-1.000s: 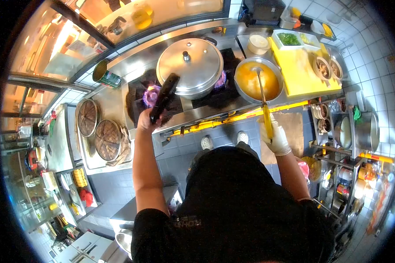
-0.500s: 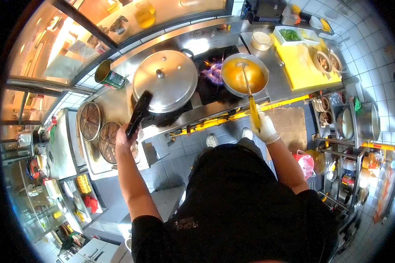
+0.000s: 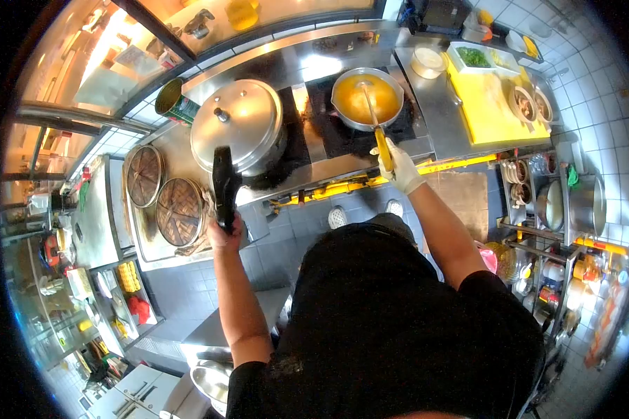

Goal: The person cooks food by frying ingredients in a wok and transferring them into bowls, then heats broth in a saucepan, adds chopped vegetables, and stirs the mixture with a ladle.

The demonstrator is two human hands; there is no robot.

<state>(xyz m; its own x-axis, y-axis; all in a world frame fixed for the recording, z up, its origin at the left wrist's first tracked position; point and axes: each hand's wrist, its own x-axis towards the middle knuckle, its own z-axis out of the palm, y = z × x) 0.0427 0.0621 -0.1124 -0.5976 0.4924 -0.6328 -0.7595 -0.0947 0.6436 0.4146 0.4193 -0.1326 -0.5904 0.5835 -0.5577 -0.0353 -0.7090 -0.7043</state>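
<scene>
My bare left hand (image 3: 226, 234) is closed on the long black handle of a large lidded silver pressure cooker (image 3: 239, 126), which sits at the left part of the stove (image 3: 314, 140). My gloved right hand (image 3: 397, 166) grips the yellow handle of a pan (image 3: 367, 99) holding orange-yellow liquid. A thin metal shaft reaches over the liquid from that handle; whether it belongs to a ladle or to the pan I cannot tell. The pan stands over the right burner.
Two round woven steamers (image 3: 179, 211) lie on a tray at the left. A green can (image 3: 175, 103) stands behind them. Right of the stove are a yellow board (image 3: 482, 105), small bowls (image 3: 521, 105) and a tray of chopped greens (image 3: 473, 57).
The pressure cooker has shifted left off the middle of the stove. The pan has moved left onto the right burner, my right hand going with it. Flames seen earlier no longer show.
</scene>
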